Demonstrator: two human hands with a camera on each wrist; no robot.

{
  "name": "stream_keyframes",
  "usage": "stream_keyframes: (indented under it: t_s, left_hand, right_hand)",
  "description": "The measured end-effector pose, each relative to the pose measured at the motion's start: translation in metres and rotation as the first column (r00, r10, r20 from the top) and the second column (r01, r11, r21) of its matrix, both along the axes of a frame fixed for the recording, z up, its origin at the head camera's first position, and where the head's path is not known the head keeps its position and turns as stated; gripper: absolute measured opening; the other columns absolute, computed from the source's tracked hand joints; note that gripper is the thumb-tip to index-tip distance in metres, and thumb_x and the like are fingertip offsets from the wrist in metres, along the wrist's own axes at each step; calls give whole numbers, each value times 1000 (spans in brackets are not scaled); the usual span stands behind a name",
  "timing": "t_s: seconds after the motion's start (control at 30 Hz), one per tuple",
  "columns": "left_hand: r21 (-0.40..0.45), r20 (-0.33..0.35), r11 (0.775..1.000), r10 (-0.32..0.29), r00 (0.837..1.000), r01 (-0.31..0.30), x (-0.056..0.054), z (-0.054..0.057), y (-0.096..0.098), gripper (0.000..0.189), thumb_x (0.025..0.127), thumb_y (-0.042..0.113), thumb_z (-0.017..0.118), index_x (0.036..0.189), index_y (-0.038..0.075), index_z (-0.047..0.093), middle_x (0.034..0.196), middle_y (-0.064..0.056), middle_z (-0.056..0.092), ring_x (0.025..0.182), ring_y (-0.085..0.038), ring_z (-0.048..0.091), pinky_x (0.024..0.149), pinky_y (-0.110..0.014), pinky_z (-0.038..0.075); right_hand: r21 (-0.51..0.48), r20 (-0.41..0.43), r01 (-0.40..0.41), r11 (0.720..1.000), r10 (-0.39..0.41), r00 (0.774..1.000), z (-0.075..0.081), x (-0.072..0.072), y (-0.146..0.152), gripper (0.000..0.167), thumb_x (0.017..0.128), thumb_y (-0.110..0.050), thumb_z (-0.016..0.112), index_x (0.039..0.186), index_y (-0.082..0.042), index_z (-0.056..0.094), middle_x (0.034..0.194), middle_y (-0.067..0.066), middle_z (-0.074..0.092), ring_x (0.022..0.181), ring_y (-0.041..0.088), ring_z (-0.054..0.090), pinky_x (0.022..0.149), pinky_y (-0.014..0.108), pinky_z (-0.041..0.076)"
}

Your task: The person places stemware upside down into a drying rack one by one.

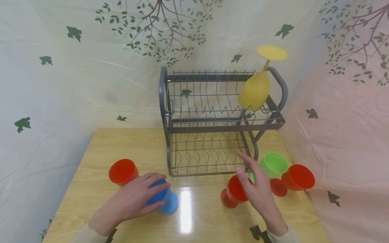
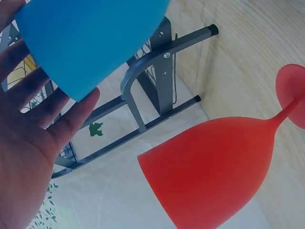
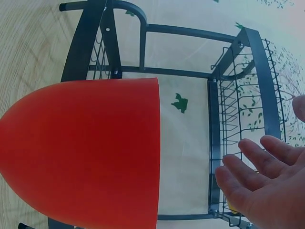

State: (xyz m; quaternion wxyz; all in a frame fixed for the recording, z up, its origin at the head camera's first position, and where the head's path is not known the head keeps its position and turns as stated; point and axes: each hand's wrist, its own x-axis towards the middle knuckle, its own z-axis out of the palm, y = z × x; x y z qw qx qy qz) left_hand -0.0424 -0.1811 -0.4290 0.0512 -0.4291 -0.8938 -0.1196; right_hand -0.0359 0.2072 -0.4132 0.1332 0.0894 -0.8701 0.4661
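Blue goblet point(image 1: 165, 199), wooden table point(image 1: 202, 217), tree-printed backdrop point(image 1: 127, 84)

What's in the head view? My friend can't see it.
A left hand is over a blue plastic goblet, a right hand by a red plastic goblet, on a wooden table. Behind, a dark metal two-tier rack holds an upturned yellow plastic goblet. A green plastic goblet and two more red goblets stand nearby.

Table point(image 1: 206, 222) beneath rack point(image 1: 209, 129), three red goblets point(image 1: 123, 171), blue goblet point(image 1: 165, 196), green goblet point(image 1: 274, 165)

Blue goblet point(image 2: 90, 40): smooth plastic; rack point(image 1: 206, 129): metal; table point(image 1: 136, 143): glossy wood-grain.
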Motion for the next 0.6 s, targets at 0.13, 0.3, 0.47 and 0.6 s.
stream_keyframes:
  t_s: [0.13,0.3,0.47,0.6]
  left_hand:
    - [50,3,999,-6,1000,6,1,2,1,47,96,48,71,136,23,67,142,-2,62,128,-24,59,96,-42,58]
    - [140,2,990,-3,1000,3,3,5,2,49,97,50,69,136,22,66,141,-3,62,127,-25,60,95,-42,59]
    - [205,33,978,39,999,-45,5,9,3,52,97,54,67,139,24,64,143,-4,61,126,-24,61,91,-42,60]
    - [272,67,958,75,995,-90,6,10,6,51,96,51,70,140,25,63,143,-4,60,125,-25,61,87,-42,62]
  right_hand:
    - [-11,-11,-10,1000,10,1000,-1,1,-1,48,103,-12,62,150,-14,54,152,2,55,132,33,56,106,15,40]
    - [-3,-7,-4,1000,4,1000,-1,2,-3,47,102,-13,64,148,-12,55,151,0,56,129,31,58,104,21,44]
    - [2,-1,0,1000,0,1000,0,3,-4,48,102,-13,64,148,-13,55,151,-1,56,128,30,59,103,25,46]
    - [-5,-10,0,1000,0,1000,1,4,-4,48,101,-11,64,149,-15,55,151,0,57,127,30,59,102,22,45]
